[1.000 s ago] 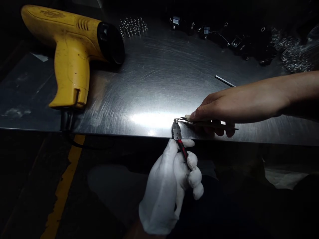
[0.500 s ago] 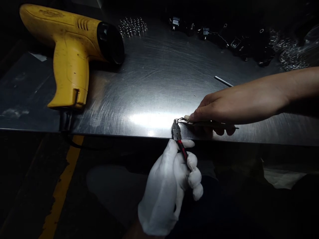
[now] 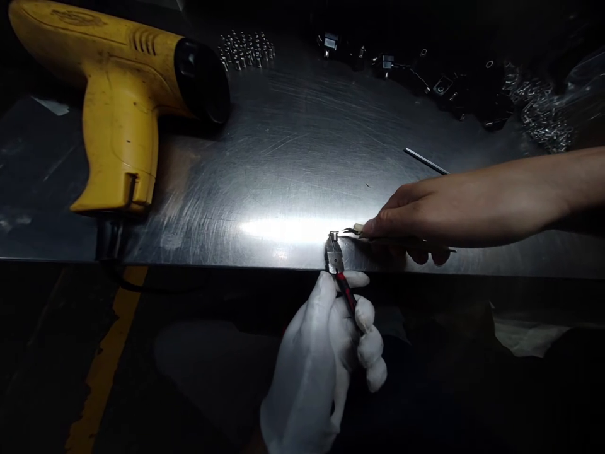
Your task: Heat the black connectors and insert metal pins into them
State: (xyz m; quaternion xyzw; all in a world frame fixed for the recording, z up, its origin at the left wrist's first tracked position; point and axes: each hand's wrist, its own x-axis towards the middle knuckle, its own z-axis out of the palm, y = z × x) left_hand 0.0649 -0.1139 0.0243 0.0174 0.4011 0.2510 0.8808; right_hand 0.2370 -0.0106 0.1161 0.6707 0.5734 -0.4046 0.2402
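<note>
My left hand (image 3: 307, 366), in a white glove, is closed around the red-and-black handles of small pliers (image 3: 335, 255). Their jaws point away from me over the bench edge, with a tiny metal part (image 3: 333, 235) at the tips. From the right comes my right hand (image 3: 416, 221), bare, its thumb and fingers pinching a thin tool that looks like tweezers (image 3: 350, 230). The two fine tips stand slightly apart, just right of the metal part, with a small gap between. A pale piece sits near the thumb. The palm hides most of the tool; its thin rear end shows beyond the fingers.
A yellow heat gun (image 3: 120, 126) lies at the left, its cord hanging over the metal bench's (image 3: 283, 157) front edge. Small metal pins (image 3: 246, 50) stand in a group at the back. Dark parts (image 3: 442, 85), a heap of shiny pieces (image 3: 543, 116) and a thin rod (image 3: 425, 160) are on the right.
The tweezers' tips have drawn back a little to the right, away from the metal part at the pliers. My left hand keeps its grip. The view has shifted slightly.
</note>
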